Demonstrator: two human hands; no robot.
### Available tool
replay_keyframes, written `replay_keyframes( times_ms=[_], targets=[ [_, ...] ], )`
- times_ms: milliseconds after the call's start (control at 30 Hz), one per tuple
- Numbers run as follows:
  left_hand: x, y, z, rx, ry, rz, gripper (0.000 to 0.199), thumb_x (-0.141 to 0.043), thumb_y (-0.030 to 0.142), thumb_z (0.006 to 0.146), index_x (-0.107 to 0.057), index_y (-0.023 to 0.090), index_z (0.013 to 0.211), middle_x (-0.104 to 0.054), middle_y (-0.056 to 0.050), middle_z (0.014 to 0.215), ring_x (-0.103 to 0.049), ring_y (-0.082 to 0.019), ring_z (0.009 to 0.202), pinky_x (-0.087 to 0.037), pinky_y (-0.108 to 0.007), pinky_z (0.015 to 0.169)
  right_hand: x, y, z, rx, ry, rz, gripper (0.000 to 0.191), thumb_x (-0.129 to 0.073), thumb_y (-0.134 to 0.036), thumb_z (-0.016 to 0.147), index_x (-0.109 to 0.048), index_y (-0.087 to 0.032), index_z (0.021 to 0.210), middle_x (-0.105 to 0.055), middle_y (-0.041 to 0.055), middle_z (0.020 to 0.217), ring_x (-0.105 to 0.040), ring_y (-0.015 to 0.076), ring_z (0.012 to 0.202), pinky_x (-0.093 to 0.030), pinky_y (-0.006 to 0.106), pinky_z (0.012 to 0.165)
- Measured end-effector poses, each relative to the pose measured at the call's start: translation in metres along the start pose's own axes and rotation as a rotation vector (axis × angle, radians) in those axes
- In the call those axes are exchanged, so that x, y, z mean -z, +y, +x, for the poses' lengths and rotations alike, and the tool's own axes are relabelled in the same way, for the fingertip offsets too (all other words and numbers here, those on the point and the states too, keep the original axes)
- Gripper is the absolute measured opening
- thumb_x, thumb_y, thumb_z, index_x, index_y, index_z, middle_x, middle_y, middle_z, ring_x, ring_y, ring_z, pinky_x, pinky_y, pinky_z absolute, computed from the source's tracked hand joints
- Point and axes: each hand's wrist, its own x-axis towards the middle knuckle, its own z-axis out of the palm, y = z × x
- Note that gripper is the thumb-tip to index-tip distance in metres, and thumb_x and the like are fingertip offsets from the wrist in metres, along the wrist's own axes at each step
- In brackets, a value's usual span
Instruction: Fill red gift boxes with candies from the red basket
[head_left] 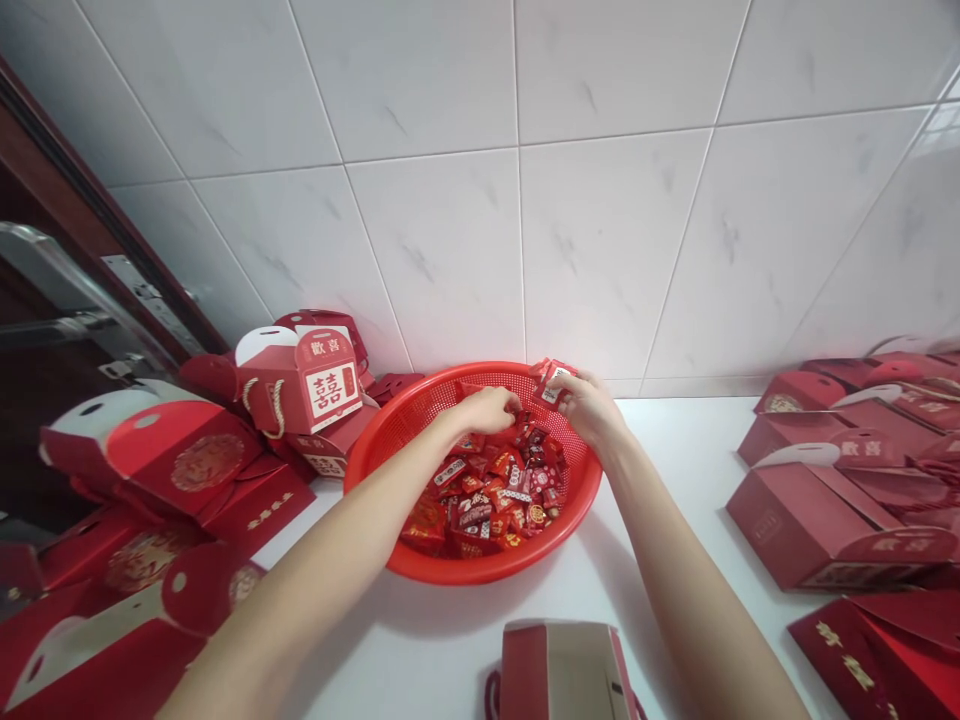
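A round red plastic basket (480, 570) stands against the tiled wall, with many small red-wrapped candies (499, 490) inside. My left hand (491, 410) reaches into the basket's back part, fingers bent down and closed among the packets; what they grip is too small to name. At the basket's back right rim, my right hand (589, 400) is closed on red candy packets (553, 385). Near the bottom edge, below the basket, sits an open red box (559, 670) with its pale inside showing and dark red cord at its sides.
Red gift boxes (187, 460) are piled on the left, one with rope handles (330, 385) on top. More red boxes (832, 520) fill the right side. A dark door with a metal handle (60, 325) is at far left.
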Motion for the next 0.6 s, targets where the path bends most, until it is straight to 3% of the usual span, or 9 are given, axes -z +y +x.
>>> replay_keyframes(
  times_ms=[133,300,500,600],
  targets=[
    [0.000,-0.005,0.002,0.057,0.145,0.053,0.049,-0.051,0.004,0.080,-0.070,0.019,0.122,-0.073,-0.012,0.123,-0.065,-0.030,0.117,-0.048,-0.038,0.101,-0.002,-0.004,-0.002,-0.063,0.016,0.021,0.010,-0.067,-0.013,0.067,-0.065,-0.018,0.075,-0.072,0.0013,0.070,-0.065,0.0149,0.065,-0.059,0.029,0.066],
    [-0.003,-0.009,0.005,0.067,0.243,0.063,0.052,-0.049,0.004,0.085,-0.064,0.021,0.131,-0.067,-0.010,0.136,-0.063,-0.027,0.123,-0.048,-0.034,0.101,-0.001,-0.007,-0.004,-0.072,0.002,-0.003,0.006,-0.067,-0.014,0.075,-0.067,-0.019,0.079,-0.076,0.0050,0.072,-0.066,0.0155,0.059,-0.057,0.027,0.057],
    [0.004,-0.005,-0.003,-0.013,0.070,0.024,0.043,-0.068,0.017,0.078,-0.070,0.019,0.121,-0.075,-0.007,0.116,-0.068,-0.024,0.109,-0.051,-0.028,0.088,0.000,-0.005,-0.003,-0.016,-0.008,-0.001,0.005,-0.073,-0.022,0.080,-0.070,-0.018,0.079,-0.074,0.0029,0.068,-0.061,0.0107,0.050,-0.049,0.020,0.046],
    [0.008,0.000,-0.007,-0.079,-0.121,-0.007,0.030,-0.070,0.032,0.078,-0.076,0.020,0.105,-0.078,-0.004,0.102,-0.071,-0.023,0.093,-0.051,-0.026,0.076,-0.001,-0.005,-0.004,-0.039,-0.017,0.012,0.009,-0.072,-0.022,0.083,-0.068,-0.018,0.076,-0.074,0.0040,0.068,-0.067,0.0136,0.057,-0.056,0.023,0.054]
  ],
)
